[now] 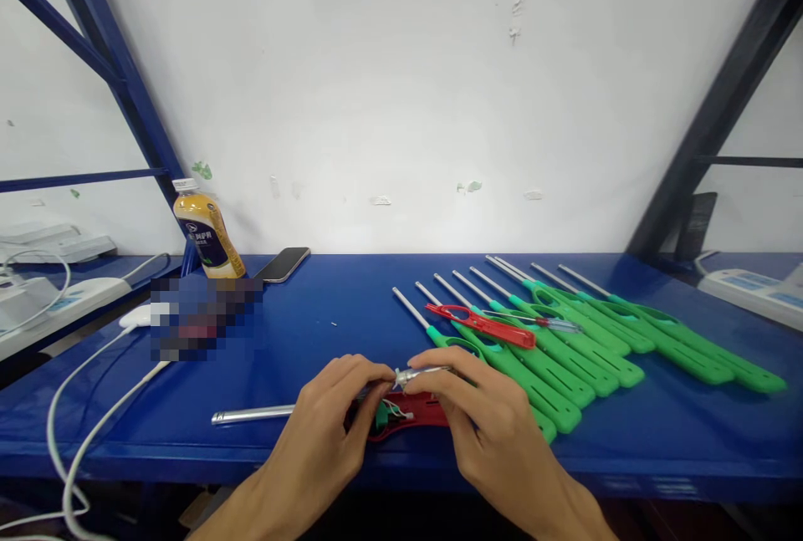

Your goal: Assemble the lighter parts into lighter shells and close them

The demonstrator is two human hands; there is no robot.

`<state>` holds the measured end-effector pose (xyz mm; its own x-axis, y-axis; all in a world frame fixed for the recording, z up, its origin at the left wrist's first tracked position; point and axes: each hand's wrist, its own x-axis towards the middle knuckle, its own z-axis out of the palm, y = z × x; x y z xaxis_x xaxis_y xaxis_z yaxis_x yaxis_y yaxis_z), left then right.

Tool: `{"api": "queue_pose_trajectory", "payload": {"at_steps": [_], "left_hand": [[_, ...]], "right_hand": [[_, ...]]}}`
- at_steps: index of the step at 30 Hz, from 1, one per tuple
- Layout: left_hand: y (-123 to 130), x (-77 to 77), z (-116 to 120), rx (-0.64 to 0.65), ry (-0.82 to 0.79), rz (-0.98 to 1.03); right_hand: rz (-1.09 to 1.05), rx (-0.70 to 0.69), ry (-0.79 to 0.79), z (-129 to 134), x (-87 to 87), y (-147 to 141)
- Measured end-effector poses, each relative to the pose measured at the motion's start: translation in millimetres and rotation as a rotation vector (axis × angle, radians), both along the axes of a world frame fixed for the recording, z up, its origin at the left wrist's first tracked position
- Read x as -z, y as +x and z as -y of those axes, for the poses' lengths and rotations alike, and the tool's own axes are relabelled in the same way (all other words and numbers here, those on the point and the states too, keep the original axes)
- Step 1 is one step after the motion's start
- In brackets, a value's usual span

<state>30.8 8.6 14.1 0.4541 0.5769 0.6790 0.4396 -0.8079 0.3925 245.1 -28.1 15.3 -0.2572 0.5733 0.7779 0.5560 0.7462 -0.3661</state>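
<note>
White plaster wall (389, 106), scuffed and patched, is rising behind a glossy blue worktop (301, 315). Near the middle of its front edge, a red lighter shell (432, 412) is lying opened, with a metal tube (254, 415) pointing toward the left edge. Just above the shell, the left hand (332, 407) is pinching the pale tip of a silvery, see-through cylinder, probably the fuel tank (411, 375), between thumb and forefinger, while the right hand (495, 407) is gripping its body with curled fingers. That cylinder should be handling as light, stiff and rather slippery, its tip being the fragile part; its rounded sides are offering the safest hold. Thin white wires (396, 410) are curving beside a green plastic block (381, 415) in the shell, and they are probably bending easily and wanting a gentle touch. Toward the right edge, matte green lighters (533, 378) with slim metal barrels are lying in a slanting row, and across them are resting a glossy red half-shell (502, 329) and what looks like a clear-handled screwdriver (563, 325). Near the back left corner, a yellow drink bottle (207, 232) is standing close to a flat, dark-glass phone (287, 264).
</note>
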Motion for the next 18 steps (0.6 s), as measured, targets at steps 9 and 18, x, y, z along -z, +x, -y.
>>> {"api": "queue_pose_trajectory", "payload": {"at_steps": [9,18], "left_hand": [[-2.1,2.3,-2.4,-0.071,0.057,0.002],[1.0,-1.5,0.0,-0.032,0.031,0.014]], "right_hand": [[0.011,0.004,0.004,0.5,0.4,0.4],[0.016,-0.010,0.023,-1.1,0.6,1.2]]}}
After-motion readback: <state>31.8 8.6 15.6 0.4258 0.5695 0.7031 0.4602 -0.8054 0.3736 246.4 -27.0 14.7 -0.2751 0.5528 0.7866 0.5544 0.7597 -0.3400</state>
